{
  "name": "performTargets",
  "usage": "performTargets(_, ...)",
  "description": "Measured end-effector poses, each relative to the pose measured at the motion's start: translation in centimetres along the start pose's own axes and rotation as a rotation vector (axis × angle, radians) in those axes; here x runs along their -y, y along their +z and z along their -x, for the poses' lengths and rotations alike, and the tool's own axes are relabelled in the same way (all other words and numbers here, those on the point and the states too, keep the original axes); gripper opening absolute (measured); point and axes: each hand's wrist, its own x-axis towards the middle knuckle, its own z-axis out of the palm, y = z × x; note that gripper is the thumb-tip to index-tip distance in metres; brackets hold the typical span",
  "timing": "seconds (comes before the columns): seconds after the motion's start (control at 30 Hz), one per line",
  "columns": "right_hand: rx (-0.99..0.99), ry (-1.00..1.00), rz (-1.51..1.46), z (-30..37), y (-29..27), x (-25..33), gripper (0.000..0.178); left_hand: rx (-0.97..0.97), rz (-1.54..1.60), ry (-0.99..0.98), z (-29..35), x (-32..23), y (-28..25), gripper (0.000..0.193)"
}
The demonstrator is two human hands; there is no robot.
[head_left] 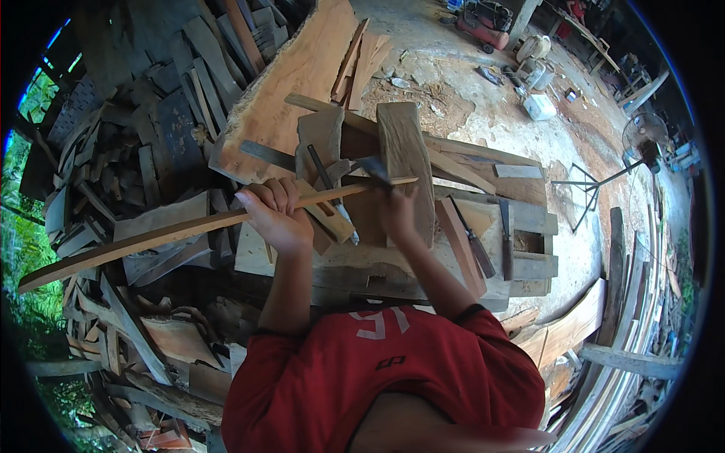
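Fingers wrapped round it, my left hand (276, 211) holds a long, thin wooden strip (151, 240). The strip slants from the far lower left up to the workbench, its narrow end over the blocks. My right hand (398, 211) is closed beside that end on a dark-bladed tool (373, 169). Motion blurs the blade, and its exact kind is not clear. Under and around my hands are an upright thick wooden block (400, 136), a second block (320, 136) and a short slotted wooden piece (328, 219). A dark-handled tool (319, 164) leans between the blocks.
Right of my hands, a black-handled tool (476, 238) and a dark flat bar (506, 241) lie on the workbench (362, 281). Scrap wood (166, 143) is heaped at left. A wide slab (302, 75) stands behind. A metal stand (594, 183) and white jug (539, 106) are farther right.
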Motion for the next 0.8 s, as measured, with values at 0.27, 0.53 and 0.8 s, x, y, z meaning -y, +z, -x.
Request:
performTargets(0.27, -0.237, 0.179, -0.301, -2.6, 4.8, -10.3, 0.029, -0.073, -0.062, -0.086, 0.4, -0.7, -0.3, 0.049)
performTargets(0.53, -0.289, -0.093, -0.402, 0.8, 3.5, -1.5, 0.022, -0.089, -0.048, -0.081, 0.5, -0.5, -0.4, 0.046)
performTargets(0.8, -0.127, 0.519, -0.236, -3.2, 2.9, -13.6, 0.035, -0.054, -0.011, -0.117, -0.5, -0.4, -0.5, 0.043)
